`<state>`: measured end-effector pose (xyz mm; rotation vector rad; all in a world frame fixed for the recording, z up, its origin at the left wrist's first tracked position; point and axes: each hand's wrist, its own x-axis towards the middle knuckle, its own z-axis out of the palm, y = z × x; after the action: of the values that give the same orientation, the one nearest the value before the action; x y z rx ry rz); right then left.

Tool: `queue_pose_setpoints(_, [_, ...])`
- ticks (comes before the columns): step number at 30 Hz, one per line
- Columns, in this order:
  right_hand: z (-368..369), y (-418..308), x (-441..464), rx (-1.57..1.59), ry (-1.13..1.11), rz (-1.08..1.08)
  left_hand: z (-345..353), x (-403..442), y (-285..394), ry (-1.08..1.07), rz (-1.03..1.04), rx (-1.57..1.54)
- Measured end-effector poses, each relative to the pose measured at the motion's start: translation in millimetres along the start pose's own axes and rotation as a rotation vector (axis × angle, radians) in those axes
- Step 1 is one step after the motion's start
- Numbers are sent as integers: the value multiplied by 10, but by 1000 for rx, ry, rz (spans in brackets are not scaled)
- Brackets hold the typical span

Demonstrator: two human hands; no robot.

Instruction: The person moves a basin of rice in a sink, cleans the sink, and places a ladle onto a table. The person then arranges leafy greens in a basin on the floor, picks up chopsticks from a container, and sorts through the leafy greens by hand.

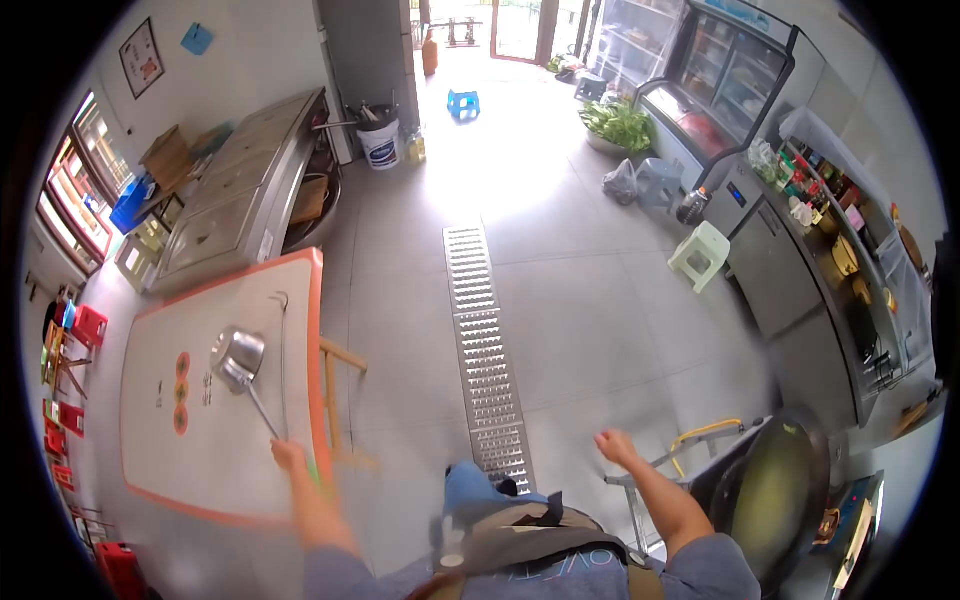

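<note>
My left hand is closed around the long handle of a shiny metal dipper. The dipper's deep round bowl is over the white tabletop with the orange edge. Beside it, on the table, lies a long thin rod with a hooked end; a blurred green part shows near my left wrist. My right hand is curled into a fist over the floor, with nothing visible in it. To its right is a metal frame with a yellow bar, and beyond that a large dark wok with a yellowish-green inside.
A floor drain grate runs straight ahead. A steel counter stands at left, beside a white bucket. At right are a pale green stool, a steel worktop and leafy greens. A blue stool stands farther off.
</note>
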<state>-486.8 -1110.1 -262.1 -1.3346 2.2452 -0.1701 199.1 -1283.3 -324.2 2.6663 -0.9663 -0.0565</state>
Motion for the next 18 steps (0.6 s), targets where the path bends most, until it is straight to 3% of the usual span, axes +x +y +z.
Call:
queue_pose_setpoints(3, [-335, -580, 884, 40, 11, -90, 72, 118, 238, 45, -198, 240])
queue_pose_setpoints(6, [-593, -1039, 1536, 90, 2, -105, -47, 159, 579, 24, -235, 320])
queue_pose_setpoints(11, [-691, -1048, 2303, 10, -59, -58, 206, 557, 620, 158, -70, 327])
queue_pose_setpoints(13, [-703, -887, 2539, 35, -48, 18, 452, 866, 515, 61, -111, 360])
queue_pose_setpoints(15, [-675, -611, 2568, 84, -49, 155, 95, 755, 1086, -80, -401, 387])
queue_pose_setpoints(18, [-639, -63, 2607, -31, -138, 316, -396, 417, 2306, 54, -392, 558])
